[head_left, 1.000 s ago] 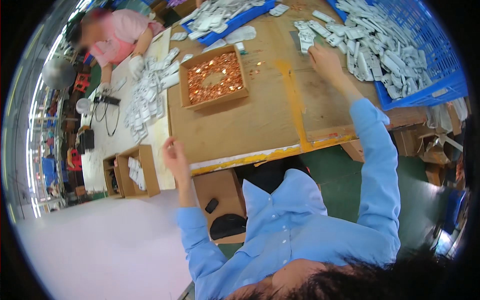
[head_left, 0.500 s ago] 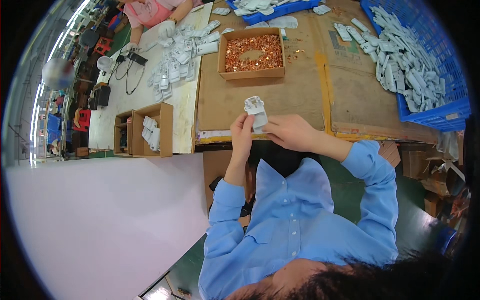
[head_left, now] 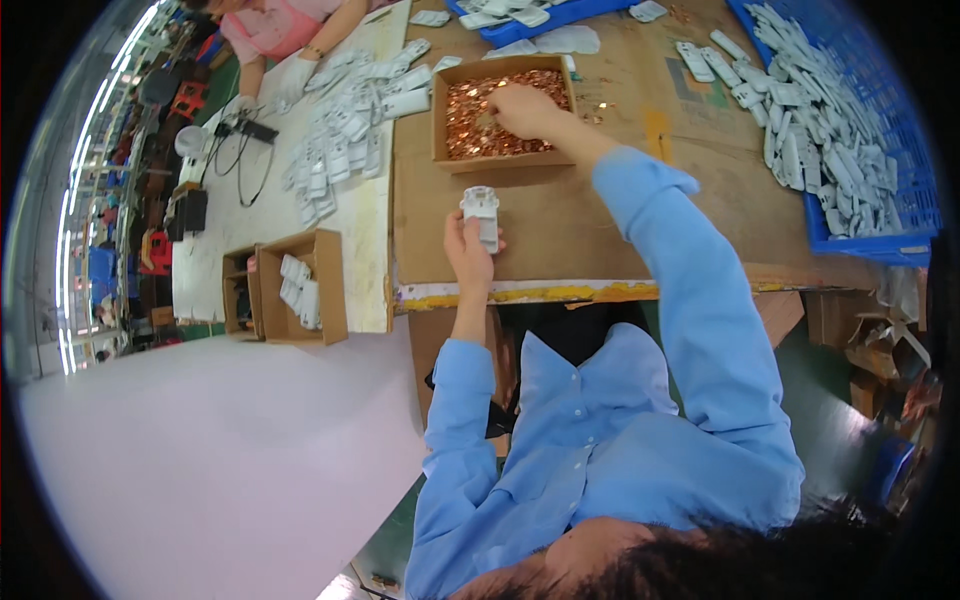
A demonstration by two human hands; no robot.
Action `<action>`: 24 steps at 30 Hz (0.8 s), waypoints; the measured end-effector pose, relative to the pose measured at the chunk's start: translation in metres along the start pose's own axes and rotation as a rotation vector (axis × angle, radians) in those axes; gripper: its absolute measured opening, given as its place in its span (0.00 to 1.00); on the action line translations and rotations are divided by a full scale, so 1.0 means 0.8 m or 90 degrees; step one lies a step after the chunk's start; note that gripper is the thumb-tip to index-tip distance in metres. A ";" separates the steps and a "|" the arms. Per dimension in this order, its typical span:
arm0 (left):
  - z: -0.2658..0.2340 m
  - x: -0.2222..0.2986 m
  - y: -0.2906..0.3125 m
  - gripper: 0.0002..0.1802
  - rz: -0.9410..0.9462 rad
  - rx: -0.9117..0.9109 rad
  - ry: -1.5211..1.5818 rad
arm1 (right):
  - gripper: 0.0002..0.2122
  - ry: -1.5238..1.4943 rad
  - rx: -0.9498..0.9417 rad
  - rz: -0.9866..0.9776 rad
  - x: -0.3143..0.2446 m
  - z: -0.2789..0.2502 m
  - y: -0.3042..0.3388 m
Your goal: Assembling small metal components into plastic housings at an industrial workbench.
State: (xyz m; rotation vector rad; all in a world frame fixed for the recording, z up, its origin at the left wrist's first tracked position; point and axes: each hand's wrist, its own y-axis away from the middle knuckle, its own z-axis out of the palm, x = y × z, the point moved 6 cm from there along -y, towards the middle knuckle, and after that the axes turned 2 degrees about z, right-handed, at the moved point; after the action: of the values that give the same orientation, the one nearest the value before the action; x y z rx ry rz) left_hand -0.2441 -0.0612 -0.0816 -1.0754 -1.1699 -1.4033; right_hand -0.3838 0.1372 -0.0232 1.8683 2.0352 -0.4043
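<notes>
Left hand (head_left: 468,252): its grip is clasped around an oblong white plastic casing (head_left: 483,207), thumb across the top.
Casing: near side of the box, apart from it, over the brown cardboard-covered bench (head_left: 600,225).
Right hand (head_left: 524,110): reaches into an open brown cardboard box (head_left: 505,163) of small shiny copper-coloured pieces (head_left: 475,140); whether its grip has caught one cannot be told.
Step in hand: apparently picking from the copper-coloured pieces.
Next move: seems to call for a fine fingertip pinch on the thin pieces, the casing kept steady.
</notes>
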 end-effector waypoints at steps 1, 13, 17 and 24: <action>-0.004 -0.003 0.000 0.12 0.002 0.005 0.009 | 0.08 0.018 -0.008 -0.013 -0.006 0.003 -0.008; -0.008 -0.003 -0.003 0.13 0.046 -0.017 0.000 | 0.07 0.156 -0.077 -0.093 -0.044 0.010 -0.014; -0.008 -0.004 -0.003 0.12 0.052 -0.014 0.010 | 0.09 0.110 -0.048 -0.053 -0.039 -0.001 -0.009; -0.007 -0.001 -0.003 0.11 0.089 0.018 0.033 | 0.07 -0.108 0.098 -0.053 -0.054 -0.055 0.058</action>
State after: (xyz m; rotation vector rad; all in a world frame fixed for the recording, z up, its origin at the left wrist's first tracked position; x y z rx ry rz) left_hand -0.2467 -0.0663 -0.0835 -1.0743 -1.0540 -1.2950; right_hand -0.3376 0.1216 0.0366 1.7710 2.0216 -0.7345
